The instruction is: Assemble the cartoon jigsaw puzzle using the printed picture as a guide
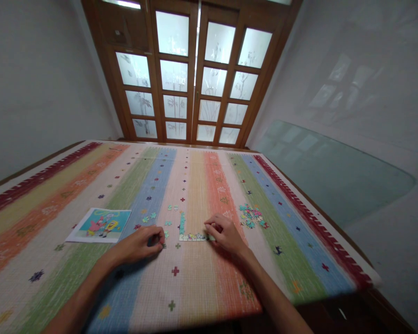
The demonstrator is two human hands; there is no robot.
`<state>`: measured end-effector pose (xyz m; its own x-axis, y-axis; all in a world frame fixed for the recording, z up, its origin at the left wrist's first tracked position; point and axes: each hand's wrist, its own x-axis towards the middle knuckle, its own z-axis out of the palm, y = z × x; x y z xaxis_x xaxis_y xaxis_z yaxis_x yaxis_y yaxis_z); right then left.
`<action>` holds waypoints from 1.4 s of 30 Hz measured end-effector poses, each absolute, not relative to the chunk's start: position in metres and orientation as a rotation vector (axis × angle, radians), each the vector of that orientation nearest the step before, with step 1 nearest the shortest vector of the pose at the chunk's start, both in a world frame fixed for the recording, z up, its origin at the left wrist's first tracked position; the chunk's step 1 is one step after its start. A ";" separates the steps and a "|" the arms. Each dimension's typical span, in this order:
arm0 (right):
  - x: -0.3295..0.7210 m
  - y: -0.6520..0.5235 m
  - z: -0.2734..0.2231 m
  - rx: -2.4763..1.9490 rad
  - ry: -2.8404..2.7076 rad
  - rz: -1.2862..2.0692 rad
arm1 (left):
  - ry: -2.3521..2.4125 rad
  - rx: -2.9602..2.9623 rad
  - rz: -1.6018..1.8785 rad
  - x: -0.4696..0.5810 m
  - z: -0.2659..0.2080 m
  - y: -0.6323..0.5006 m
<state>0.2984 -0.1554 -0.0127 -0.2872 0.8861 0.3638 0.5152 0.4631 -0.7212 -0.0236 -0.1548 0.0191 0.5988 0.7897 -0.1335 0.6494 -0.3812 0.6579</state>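
Apparently building the L-shaped jigsaw border (182, 226) with right hand (223, 233) narrowed, left hand (144, 242) loosely curled; cannot tell whether holding pieces. Likely needing careful tab alignment next.

The left forearm (90, 279) and the right forearm (267, 285), both bare, slant forward and inward from below. The left hand (142, 243) curls loosely into a rounded shape; the right hand (225, 234), apart from it, is also curled, its grip too small to make out
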 end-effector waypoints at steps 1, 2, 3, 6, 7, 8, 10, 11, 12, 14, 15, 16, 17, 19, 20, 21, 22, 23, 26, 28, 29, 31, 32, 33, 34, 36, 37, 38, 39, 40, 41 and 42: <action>0.291 -0.158 -0.010 -1.146 -1.953 0.697 | 1.098 2.130 0.284 -0.019 0.020 -0.155; 0.284 -0.161 -0.007 -1.128 -1.951 0.777 | 1.061 2.120 0.318 -0.014 0.021 -0.156; 0.278 -0.163 -0.005 -1.111 -1.956 0.866 | 1.026 2.114 0.362 -0.008 0.022 -0.156; 0.262 -0.165 -0.001 -1.085 -1.932 1.070 | 0.947 2.096 0.517 0.008 0.023 -0.154; 0.259 -0.164 0.000 -1.079 -1.915 1.105 | 0.939 2.082 0.565 0.012 0.023 -0.154; 0.256 -0.163 0.000 -1.071 -1.900 1.127 | 0.939 2.065 0.610 0.016 0.023 -0.153; 0.252 -0.161 0.001 -1.061 -1.874 1.158 | 0.953 2.037 0.682 0.023 0.023 -0.150; 0.251 -0.159 0.001 -1.061 -1.863 1.177 | 0.962 2.030 0.707 0.025 0.023 -0.149; 0.251 -0.158 0.001 -1.063 -1.848 1.197 | 0.967 2.028 0.720 0.027 0.023 -0.148; 0.252 -0.156 0.002 -1.071 -1.812 1.231 | 0.976 2.028 0.727 0.031 0.023 -0.146; 0.252 -0.156 0.001 -1.071 -1.794 1.238 | 0.977 2.030 0.723 0.032 0.022 -0.145; 0.253 -0.156 0.001 -1.069 -1.782 1.240 | 0.975 2.032 0.719 0.033 0.022 -0.145; 0.254 -0.156 0.000 -1.066 -1.774 1.238 | 0.971 2.033 0.712 0.034 0.022 -0.144; 0.255 -0.156 -0.001 -1.056 -1.768 1.227 | 0.964 2.036 0.700 0.036 0.023 -0.144; 0.255 -0.155 -0.002 -1.048 -1.763 1.216 | 0.959 2.039 0.693 0.038 0.023 -0.144; 0.256 -0.155 -0.002 -1.038 -1.760 1.203 | 0.957 2.042 0.693 0.039 0.024 -0.143; 0.256 -0.154 -0.002 -1.027 -1.762 1.192 | 0.953 2.046 0.694 0.041 0.024 -0.143; 0.256 -0.153 -0.002 -1.019 -1.774 1.182 | 0.949 2.050 0.697 0.042 0.024 -0.143; 0.260 -0.149 0.002 -1.033 -1.871 1.126 | 0.959 2.060 0.720 0.045 0.023 -0.142; 0.267 -0.144 0.004 -1.083 -1.920 1.046 | 0.998 2.091 0.760 0.044 0.020 -0.141; 0.273 -0.141 0.004 -1.116 -1.920 1.005 | 1.024 2.122 0.793 0.043 0.017 -0.140; 0.285 -0.133 0.003 -1.185 -1.874 0.952 | 1.073 2.202 0.847 0.039 0.012 -0.139; 0.293 -0.128 0.002 -1.220 -1.839 0.945 | 1.089 2.245 0.859 0.037 0.009 -0.138; 0.300 -0.124 0.000 -1.260 -1.798 0.936 | 1.102 2.286 0.860 0.035 0.006 -0.137; 0.308 -0.119 -0.002 -1.299 -1.758 0.914 | 1.110 2.324 0.853 0.033 0.002 -0.137; 0.322 -0.110 -0.006 -1.364 -1.688 0.878 | 1.113 2.395 0.839 0.030 -0.003 -0.137; 0.328 -0.106 -0.009 -1.386 -1.664 0.885 | 1.113 2.424 0.842 0.029 -0.006 -0.138; 0.332 -0.103 -0.011 -1.401 -1.655 0.885 | 1.113 2.449 0.846 0.028 -0.008 -0.138; 0.336 -0.100 -0.013 -1.413 -1.653 0.868 | 1.113 2.467 0.854 0.028 -0.010 -0.139; 0.339 -0.099 -0.015 -1.422 -1.655 0.838 | 1.115 2.479 0.856 0.027 -0.012 -0.140; 0.341 -0.097 -0.018 -1.429 -1.658 0.796 | 1.117 2.488 0.853 0.027 -0.014 -0.140; 0.342 -0.097 -0.019 -1.436 -1.659 0.753 | 1.120 2.496 0.844 0.027 -0.015 -0.141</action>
